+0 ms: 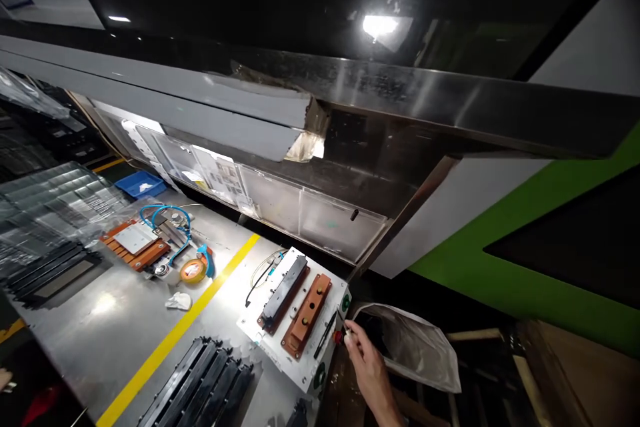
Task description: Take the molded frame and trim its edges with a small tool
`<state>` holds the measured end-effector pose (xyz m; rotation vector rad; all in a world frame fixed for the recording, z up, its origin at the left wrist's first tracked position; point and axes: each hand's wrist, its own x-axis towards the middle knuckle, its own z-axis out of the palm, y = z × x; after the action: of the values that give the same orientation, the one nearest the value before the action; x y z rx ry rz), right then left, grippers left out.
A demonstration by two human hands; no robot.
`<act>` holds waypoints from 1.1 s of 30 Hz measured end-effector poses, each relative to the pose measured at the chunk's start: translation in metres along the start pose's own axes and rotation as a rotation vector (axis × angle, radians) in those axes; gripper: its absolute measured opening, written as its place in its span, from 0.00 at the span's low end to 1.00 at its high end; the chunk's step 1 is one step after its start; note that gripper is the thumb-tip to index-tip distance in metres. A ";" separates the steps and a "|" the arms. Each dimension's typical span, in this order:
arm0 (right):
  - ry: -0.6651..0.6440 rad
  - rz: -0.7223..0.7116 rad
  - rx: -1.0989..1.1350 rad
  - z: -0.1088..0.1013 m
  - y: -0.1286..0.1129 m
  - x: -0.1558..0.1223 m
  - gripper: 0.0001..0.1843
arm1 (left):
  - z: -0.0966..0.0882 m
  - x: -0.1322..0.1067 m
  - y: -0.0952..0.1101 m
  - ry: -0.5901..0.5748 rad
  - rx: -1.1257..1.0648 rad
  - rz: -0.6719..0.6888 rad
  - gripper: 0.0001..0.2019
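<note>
One hand, the right, enters from the lower edge of the view with the forearm angled up and to the left. Its fingertips are pinched around a slim dark tool with a red part at the grip, at the right-hand edge of the white fixture plate. The tool is judged light, stiff and thin; it calls for a precision pinch near its red section, and the tip could slip off a small target. The left hand is not in view.

The fixture plate lies on the metal surface, near its right end, and carries a long black module beside a copper-coloured block. Both parts appear rigid and seated in the plate. Green buttons show on the plate's side wall.

Black ribbed strips lie at the near edge, left of the plate. A yellow line crosses the surface. Farther left lie a tape roll, a blue cable and an orange-framed board. A white bag hangs open beyond the hand.
</note>
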<state>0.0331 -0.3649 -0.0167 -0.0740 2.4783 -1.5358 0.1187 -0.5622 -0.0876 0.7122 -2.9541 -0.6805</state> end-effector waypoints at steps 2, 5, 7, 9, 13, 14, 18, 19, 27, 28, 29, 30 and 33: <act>-0.006 -0.032 -0.014 0.001 -0.009 0.013 0.31 | -0.011 -0.007 -0.006 0.078 -0.024 0.004 0.32; -0.055 -0.158 -0.078 0.010 -0.030 0.036 0.27 | -0.039 -0.015 -0.025 0.201 -0.047 0.024 0.26; -0.086 -0.261 -0.136 0.024 -0.047 0.053 0.26 | -0.061 -0.005 -0.030 0.296 -0.061 0.064 0.20; -0.102 -0.323 -0.215 0.043 -0.065 0.068 0.25 | -0.079 0.024 -0.022 0.370 -0.051 0.145 0.20; -0.095 -0.342 -0.489 0.078 -0.090 0.086 0.24 | -0.103 0.102 0.014 0.240 0.032 0.319 0.22; -0.087 -0.346 -0.555 0.083 -0.093 0.088 0.24 | -0.105 0.115 0.021 0.171 0.023 0.327 0.22; -0.073 -0.389 -0.698 0.091 -0.100 0.088 0.23 | -0.106 0.129 0.024 0.020 0.040 0.324 0.23; -0.078 -0.394 -0.713 0.090 -0.101 0.088 0.23 | -0.104 0.127 0.022 0.012 0.061 0.321 0.24; -0.125 -0.401 -0.770 0.087 -0.107 0.091 0.21 | -0.097 0.125 0.017 -0.056 0.140 0.277 0.26; -0.129 -0.399 -0.773 0.087 -0.107 0.092 0.21 | -0.097 0.126 0.017 -0.061 0.136 0.272 0.26; -0.131 -0.398 -0.778 0.087 -0.107 0.092 0.21 | -0.097 0.126 0.018 -0.067 0.129 0.268 0.26; -0.132 -0.397 -0.784 0.087 -0.108 0.093 0.21 | -0.098 0.126 0.018 -0.076 0.122 0.269 0.26; -0.119 -0.396 -0.793 0.088 -0.109 0.094 0.21 | -0.099 0.126 0.020 -0.091 0.103 0.267 0.26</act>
<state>-0.0471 -0.5061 0.0274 -0.7894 2.9126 -0.5154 0.0096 -0.6424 0.0014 0.2876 -3.1036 -0.5566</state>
